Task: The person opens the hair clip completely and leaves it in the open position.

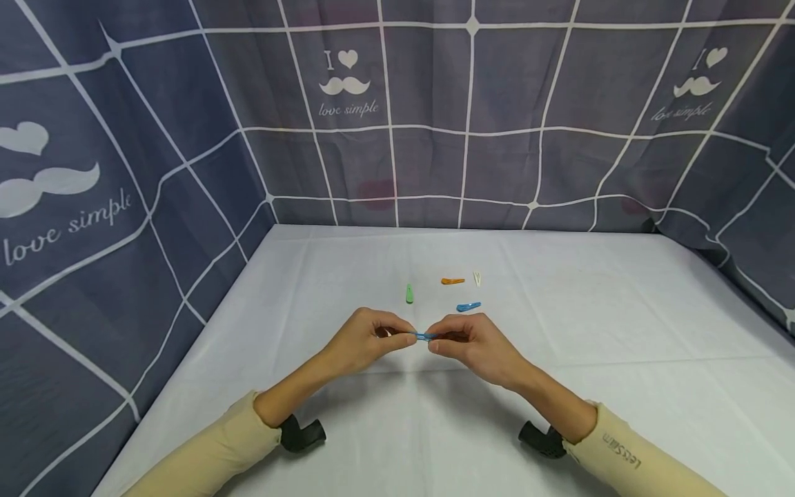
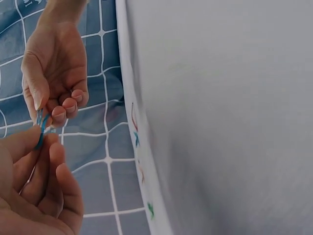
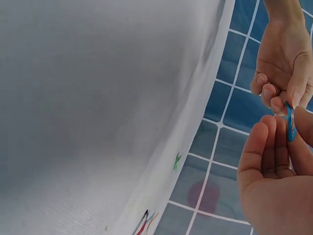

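A blue snap hair clip is held between my two hands above the white table. My left hand pinches one end between thumb and forefinger, and my right hand pinches the other. In the right wrist view, the blue hair clip shows edge-on as a thin curved strip, its two layers apart. Fingertips hide part of it. Beyond the hands lie a second blue hair clip, a green hair clip, an orange hair clip and a whitish hair clip.
The white tablecloth spreads under both arms. Dark grey-blue checked curtains rise at the back and on both sides. A black device sits at the left wrist, and another black device at the right wrist.
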{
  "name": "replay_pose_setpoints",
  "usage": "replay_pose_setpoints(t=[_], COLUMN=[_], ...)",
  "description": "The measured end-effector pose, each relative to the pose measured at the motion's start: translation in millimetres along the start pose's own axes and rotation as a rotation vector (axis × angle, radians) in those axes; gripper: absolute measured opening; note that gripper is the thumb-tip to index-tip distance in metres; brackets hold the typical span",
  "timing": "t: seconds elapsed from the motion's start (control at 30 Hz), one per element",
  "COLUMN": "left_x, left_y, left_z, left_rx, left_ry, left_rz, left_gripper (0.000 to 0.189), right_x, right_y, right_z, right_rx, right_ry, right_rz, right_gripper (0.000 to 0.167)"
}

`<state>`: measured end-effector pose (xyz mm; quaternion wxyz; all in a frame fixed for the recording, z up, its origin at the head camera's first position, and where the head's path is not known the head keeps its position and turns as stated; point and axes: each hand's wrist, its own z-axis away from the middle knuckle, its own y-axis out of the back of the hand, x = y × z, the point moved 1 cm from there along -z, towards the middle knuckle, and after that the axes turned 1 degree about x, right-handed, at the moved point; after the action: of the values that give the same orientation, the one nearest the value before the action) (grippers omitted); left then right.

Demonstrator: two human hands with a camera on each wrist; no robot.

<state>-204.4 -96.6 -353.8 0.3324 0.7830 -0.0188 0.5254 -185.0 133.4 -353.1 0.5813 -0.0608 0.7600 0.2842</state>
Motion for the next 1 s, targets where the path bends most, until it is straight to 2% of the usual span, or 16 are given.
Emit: replay_pose_setpoints(t=[0.2,0.4,0.73,1.0], left_x=[-2.2,-1.9,-2.1,-6.1], left_y=[-2.1,-3.0,-4.3,-3.1], left_z=[0.9,-0.1,0.9,-0.2], left_rx=[0.041,0.050,0.061,0.047], left_ry=[0.061,0.077,0.090,0.088], left_rz=[0.074,0.129,0.100,0.044], left_gripper=[0.016,0.016,0.012,0.012], right_x=[0.5,1.0,3.7,6.0], right_y=[-2.3,-2.1,-5.4,-7.0], right_z=[-0.6,-0.6,-3.5,-4.7], right_rx=[0.003,0.014,0.108,0.129], right_ry=[-0.003,-0.010,-0.067,-0.077], right_rz=[0.018,0.040,0.068,0.098], right_gripper=[0.018,0.021,0.022,0.017])
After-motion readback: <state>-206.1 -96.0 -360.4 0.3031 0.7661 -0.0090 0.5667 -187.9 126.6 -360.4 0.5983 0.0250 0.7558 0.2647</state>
